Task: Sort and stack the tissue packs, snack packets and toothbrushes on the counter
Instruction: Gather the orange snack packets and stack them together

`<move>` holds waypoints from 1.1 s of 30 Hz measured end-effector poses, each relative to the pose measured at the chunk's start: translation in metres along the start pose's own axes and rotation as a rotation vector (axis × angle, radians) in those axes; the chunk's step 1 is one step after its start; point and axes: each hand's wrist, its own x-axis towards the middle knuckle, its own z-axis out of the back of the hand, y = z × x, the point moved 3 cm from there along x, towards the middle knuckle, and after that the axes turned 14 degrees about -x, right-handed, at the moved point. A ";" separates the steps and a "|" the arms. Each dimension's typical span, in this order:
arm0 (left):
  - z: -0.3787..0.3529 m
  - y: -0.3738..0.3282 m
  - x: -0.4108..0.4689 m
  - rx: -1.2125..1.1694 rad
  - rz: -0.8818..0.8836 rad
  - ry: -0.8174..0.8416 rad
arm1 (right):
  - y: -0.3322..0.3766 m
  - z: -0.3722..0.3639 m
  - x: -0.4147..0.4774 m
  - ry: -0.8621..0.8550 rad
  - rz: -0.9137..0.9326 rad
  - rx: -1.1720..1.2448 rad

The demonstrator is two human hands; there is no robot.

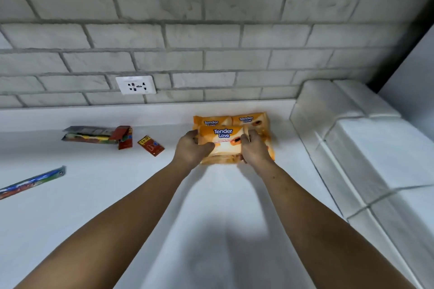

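Note:
An orange tissue pack (223,138) labelled "Tender Love" is gripped at both ends: my left hand (191,149) on its left side, my right hand (254,149) on its right. It sits atop other orange tissue packs (249,119) lying at the back of the white counter (94,195). To the left, a pile of toothbrush packs (90,135) lies with red snack packets (124,137) leaning on it. One red snack packet (151,145) lies alone. A blue-green toothbrush pack (32,182) lies at the far left.
A grey brick wall with a white socket (135,85) runs behind the counter. A raised white tiled ledge (352,138) borders the counter on the right.

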 end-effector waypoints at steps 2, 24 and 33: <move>-0.023 -0.002 -0.002 0.053 -0.028 0.019 | -0.017 0.013 0.007 -0.011 -0.017 -0.007; -0.129 0.013 0.037 0.796 -0.082 0.180 | -0.086 0.044 0.080 -0.062 -0.046 -0.269; -0.131 0.022 0.039 1.133 -0.290 0.089 | -0.094 0.034 0.076 -0.215 0.039 -0.548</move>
